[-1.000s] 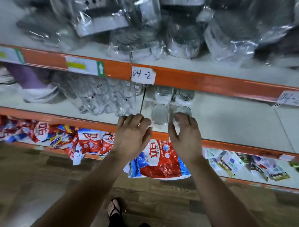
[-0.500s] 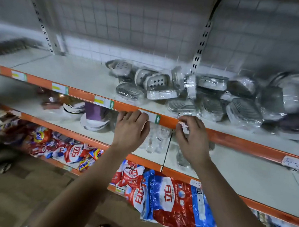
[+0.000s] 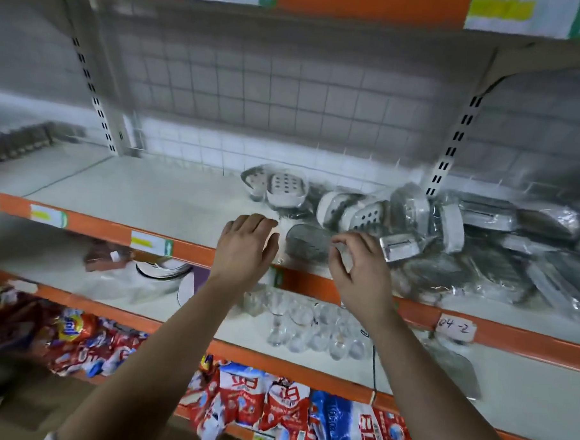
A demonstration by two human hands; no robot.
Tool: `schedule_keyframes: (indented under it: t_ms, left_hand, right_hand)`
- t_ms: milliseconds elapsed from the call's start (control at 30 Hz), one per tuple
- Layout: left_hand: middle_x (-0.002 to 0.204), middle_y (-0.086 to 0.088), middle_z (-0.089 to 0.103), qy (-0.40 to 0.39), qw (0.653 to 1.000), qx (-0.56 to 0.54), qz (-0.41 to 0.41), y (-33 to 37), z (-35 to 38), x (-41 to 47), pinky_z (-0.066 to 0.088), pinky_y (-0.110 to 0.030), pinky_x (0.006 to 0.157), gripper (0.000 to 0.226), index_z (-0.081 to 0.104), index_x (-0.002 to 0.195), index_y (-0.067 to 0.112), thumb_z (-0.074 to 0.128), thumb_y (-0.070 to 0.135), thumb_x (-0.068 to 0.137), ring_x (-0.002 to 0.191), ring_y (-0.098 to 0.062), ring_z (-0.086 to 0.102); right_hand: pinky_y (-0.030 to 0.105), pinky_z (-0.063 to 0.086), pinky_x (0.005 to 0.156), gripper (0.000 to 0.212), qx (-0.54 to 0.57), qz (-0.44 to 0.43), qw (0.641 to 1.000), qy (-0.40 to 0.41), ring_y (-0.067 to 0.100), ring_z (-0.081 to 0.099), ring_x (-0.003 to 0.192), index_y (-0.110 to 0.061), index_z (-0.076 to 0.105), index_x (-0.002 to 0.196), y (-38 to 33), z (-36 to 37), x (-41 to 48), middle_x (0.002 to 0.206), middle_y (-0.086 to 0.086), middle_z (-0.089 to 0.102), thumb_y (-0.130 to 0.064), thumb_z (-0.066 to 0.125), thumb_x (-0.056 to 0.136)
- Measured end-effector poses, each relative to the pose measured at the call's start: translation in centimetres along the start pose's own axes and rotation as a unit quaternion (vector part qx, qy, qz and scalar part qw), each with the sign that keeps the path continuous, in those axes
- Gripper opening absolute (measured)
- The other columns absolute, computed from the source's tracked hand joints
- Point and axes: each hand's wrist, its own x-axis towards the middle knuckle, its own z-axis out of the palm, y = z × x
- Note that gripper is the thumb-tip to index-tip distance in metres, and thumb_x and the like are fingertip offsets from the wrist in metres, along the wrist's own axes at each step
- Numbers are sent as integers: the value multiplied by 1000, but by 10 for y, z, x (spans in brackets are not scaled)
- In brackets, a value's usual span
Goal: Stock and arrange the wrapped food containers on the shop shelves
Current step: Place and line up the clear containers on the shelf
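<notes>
Several plastic-wrapped containers (image 3: 424, 225) lie in a loose heap on the right half of the middle shelf (image 3: 156, 197); some are white with holes, others grey or metallic. A grey wrapped container (image 3: 309, 244) lies at the heap's front left, near the shelf edge. My left hand (image 3: 247, 248) reaches over the orange shelf edge just left of it, fingers relaxed and close to its plastic wrap. My right hand (image 3: 359, 269) hovers at that container's right side with loosely curled fingers. I see nothing held in either hand.
The left half of the middle shelf is bare white board. On the shelf below stand clear glasses (image 3: 310, 327) and plates (image 3: 166, 271). Red and blue bags (image 3: 274, 405) fill the bottom shelf. A wire grid backs the shelving.
Both hands have risen from the glasses shelf to the shelf of wrapped containers, and my view has tilted up with them. They now sit beside the grey wrapped container.
</notes>
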Motion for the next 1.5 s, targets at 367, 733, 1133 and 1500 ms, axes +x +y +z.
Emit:
schedule_keyframes:
  t_ms: [367, 733, 1133, 1500]
  left_hand:
    - [131, -14, 59, -89, 985, -38, 141, -44, 52, 94, 42, -43, 103, 47, 60, 128, 9, 69, 14, 82, 124, -35, 52]
    - [109, -7, 67, -43, 989, -46, 134, -58, 64, 105, 50, -42, 85, 41, 66, 114, 14, 77, 13, 75, 106, -34, 59]
    - [117, -11, 56, 88, 986, -136, 29, -120, 33, 51, 56, -40, 67, 66, 43, 136, 29, 74, 20, 78, 89, -30, 60]
    - [139, -17, 40, 68, 977, -152, -136, -172, 28, 35, 51, -41, 79, 43, 52, 124, 9, 68, 18, 85, 106, -37, 58]
  right_hand:
    - [29, 46, 87, 10, -30, 44, 998, 21, 19, 59, 97, -7, 67, 100, -18, 53, 27, 101, 4, 63, -7, 64, 90]
    - [39, 52, 82, 11, -41, 43, 997, 49, 19, 61, 93, -4, 68, 98, -9, 56, 44, 98, 5, 64, -2, 64, 88]
    - [44, 51, 83, 10, -3, 29, 999, 40, 25, 62, 95, -4, 69, 98, -25, 84, 65, 100, 7, 65, -5, 62, 90]
    - [38, 49, 85, 10, 3, 19, 1000, 2, 24, 61, 95, -4, 68, 98, -36, 116, 86, 100, 7, 64, -5, 62, 90]
